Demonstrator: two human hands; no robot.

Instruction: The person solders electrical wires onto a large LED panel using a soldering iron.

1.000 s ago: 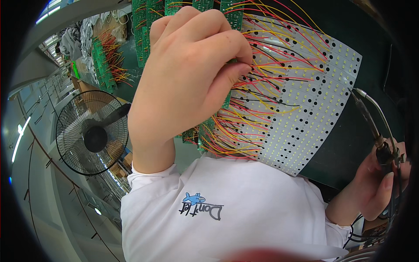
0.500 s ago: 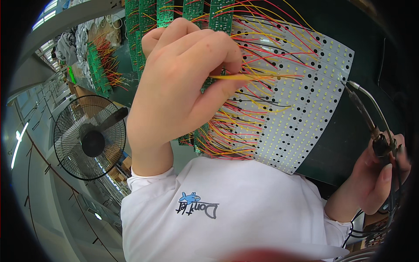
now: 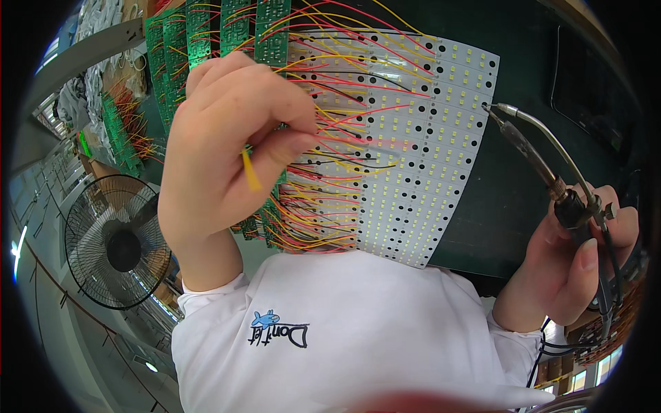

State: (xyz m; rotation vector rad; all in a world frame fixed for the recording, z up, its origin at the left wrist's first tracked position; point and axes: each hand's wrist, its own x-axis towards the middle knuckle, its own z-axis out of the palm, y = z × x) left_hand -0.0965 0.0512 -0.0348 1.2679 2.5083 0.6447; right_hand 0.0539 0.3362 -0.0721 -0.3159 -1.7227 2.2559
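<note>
My left hand [image 3: 234, 131] is raised over the left part of a white LED panel [image 3: 441, 162], thumb and forefinger pinched on thin wires. A motion-blurred red wire [image 3: 392, 144] sticks out to the right from the fingertips. A short yellow wire [image 3: 252, 172] shows against the palm. In my right hand [image 3: 551, 275], at the right, is a soldering iron [image 3: 527, 151] with a curved metal feed tube [image 3: 554, 131] clamped alongside. Its tip is at the panel's right edge; whether it touches, I cannot tell. Many red, yellow and black wires [image 3: 323, 213] lie across the panel's left half.
Green circuit boards [image 3: 272, 31] stand in a row behind and left of my left hand. More wired boards [image 3: 124, 131] lie farther left, near a black fan [image 3: 124, 251]. A dark green work surface [image 3: 482, 220] shows under the panel. Black cables [image 3: 571, 347] trail below my right hand.
The whole view has shifted, moving things leftward. The yellow wire that pointed right from my left fingertips now lies against the palm, and a red one points right. My right hand keeps its hold.
</note>
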